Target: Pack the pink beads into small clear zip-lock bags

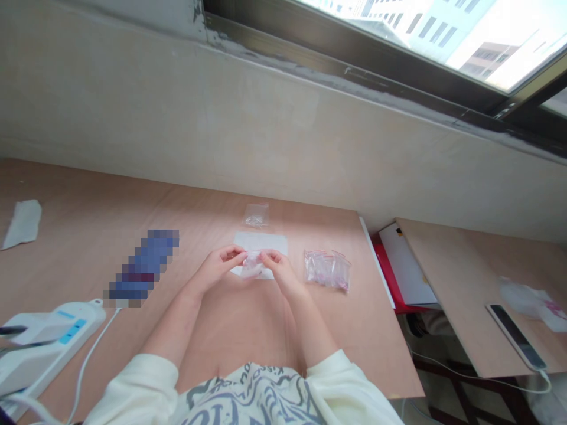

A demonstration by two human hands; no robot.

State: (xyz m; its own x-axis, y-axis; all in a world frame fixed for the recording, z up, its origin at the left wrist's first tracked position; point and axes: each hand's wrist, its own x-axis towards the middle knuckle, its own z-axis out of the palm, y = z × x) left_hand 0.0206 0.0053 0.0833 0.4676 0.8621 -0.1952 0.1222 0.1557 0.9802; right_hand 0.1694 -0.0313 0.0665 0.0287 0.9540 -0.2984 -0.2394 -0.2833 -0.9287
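Between both hands, at the middle of the table, is a small clear zip bag [252, 267] with a pinkish tint. My left hand [222, 262] pinches its left top edge with thumb and finger. The right top edge is pinched by my right hand [277, 264]. Under the hands lies a white sheet of paper [272, 241]. Beyond it rests another clear zip bag [256, 216] with small contents I cannot make out. To the right of my right hand sits a pile of clear zip bags [326, 271] with red-pink seals and pinkish contents.
A blurred-out phone-like object [144, 268] and a white power strip [57, 333] with cables occupy the left side. A tissue [23, 223] lies far left. Right, across a gap, a second table [465, 283] carries a phone [516, 336] and a plastic bag [531, 301]. The wall [266, 130] borders the back.
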